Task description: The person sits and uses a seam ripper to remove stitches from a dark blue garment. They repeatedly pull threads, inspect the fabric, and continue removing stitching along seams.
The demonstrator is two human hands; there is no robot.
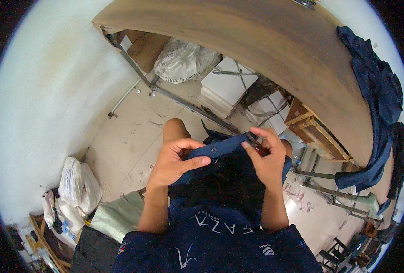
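Observation:
Between my hands is a navy strip of garment cloth, stretched at a slant above my lap, with a small dark button on it. My left hand pinches the strip's left end, thumb on top. My right hand has its thumb and bent fingers at the right end. Something small and reddish shows within the right palm, too shaded to make out. More dark cloth hangs below the strip over my lap, and its outline merges with my navy shirt.
A long table with a brown cover stands ahead, with navy garments over its right end. Beneath it are a white plastic sack, tied white stacks and a wooden drawer. White bags lie at left.

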